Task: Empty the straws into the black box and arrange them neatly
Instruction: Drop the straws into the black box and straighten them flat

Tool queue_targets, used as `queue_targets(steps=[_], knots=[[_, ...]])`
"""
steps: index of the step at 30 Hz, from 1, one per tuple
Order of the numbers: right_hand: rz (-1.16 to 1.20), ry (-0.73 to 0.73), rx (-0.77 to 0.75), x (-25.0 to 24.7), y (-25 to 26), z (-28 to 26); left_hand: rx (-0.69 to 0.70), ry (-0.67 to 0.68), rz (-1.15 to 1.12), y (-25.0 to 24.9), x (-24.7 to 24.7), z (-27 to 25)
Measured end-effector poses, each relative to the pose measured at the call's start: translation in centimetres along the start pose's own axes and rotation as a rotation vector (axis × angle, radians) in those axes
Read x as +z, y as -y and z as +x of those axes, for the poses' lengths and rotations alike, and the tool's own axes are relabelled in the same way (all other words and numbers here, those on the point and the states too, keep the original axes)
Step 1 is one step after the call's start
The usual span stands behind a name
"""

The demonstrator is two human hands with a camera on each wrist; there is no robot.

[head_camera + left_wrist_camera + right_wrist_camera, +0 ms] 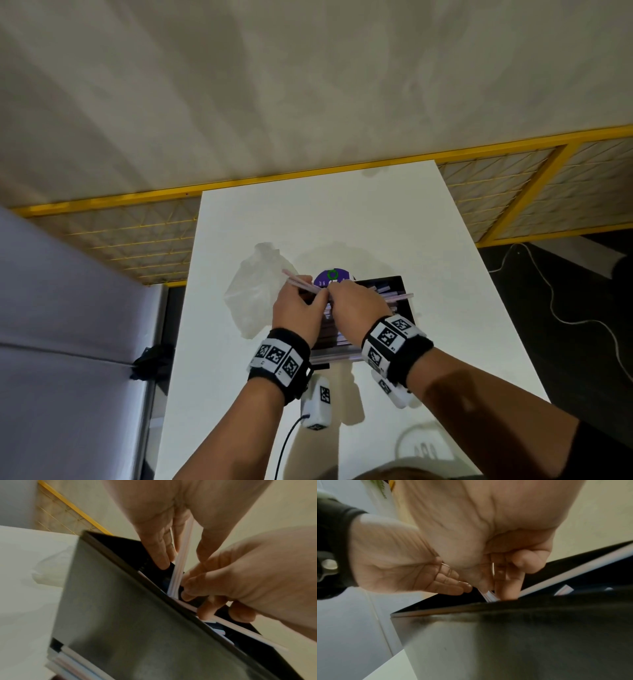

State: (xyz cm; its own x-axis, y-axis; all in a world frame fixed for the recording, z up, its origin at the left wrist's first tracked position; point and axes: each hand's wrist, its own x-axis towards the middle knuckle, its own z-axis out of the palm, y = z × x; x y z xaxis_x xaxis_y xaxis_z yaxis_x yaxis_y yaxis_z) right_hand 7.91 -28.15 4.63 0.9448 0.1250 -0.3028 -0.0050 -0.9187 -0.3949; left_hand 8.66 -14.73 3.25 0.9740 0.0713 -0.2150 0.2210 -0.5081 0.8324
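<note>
A black box (409, 310) stands in the middle of the white table, with several pale pink and white straws (383, 291) lying inside. Both hands meet over its left part. My left hand (317, 296) pinches a small bundle of straws (298, 281) whose ends stick out up and left. In the left wrist view this bundle (177, 574) runs between thumb and fingers down into the box (120, 615). My right hand (337, 291) grips the same bundle with curled fingers. The right wrist view shows its fingertips (506, 593) on the bundle's end (489, 595) just above the box rim (505, 635).
A crumpled clear plastic bag (257, 294) lies left of the box. A purple round object (334, 275) sits just behind it. More straws (335, 358) lie along the box's near side. A yellow-framed mesh fence (513, 185) borders the table (342, 212); a cable (555, 301) trails on the floor.
</note>
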Motion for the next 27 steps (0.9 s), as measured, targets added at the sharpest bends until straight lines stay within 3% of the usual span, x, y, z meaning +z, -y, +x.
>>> queue_targets(steps=[5, 10, 14, 19, 27], knots=[[0.044, 0.018, -0.038, -0.4, -1.2, -0.6, 0.065, 0.068, 0.055, -1.2, 1.1, 0.6], [0.041, -0.008, -0.112, -0.4, -2.3, -1.5, 0.019, 0.016, 0.100, -1.5, 0.0, 0.8], [-0.192, -0.081, -0.057, -0.9, -3.5, -2.8, 0.072, -0.065, 0.069, -2.5, -3.2, 0.3], [-0.414, 0.025, 0.020, -1.5, -4.0, -3.6, 0.126, -0.110, -0.038, -3.8, -7.6, -0.7], [-0.314, 0.063, -0.152, -1.2, -2.3, -3.4, 0.185, -0.121, -0.189, -3.6, -9.0, -2.5]])
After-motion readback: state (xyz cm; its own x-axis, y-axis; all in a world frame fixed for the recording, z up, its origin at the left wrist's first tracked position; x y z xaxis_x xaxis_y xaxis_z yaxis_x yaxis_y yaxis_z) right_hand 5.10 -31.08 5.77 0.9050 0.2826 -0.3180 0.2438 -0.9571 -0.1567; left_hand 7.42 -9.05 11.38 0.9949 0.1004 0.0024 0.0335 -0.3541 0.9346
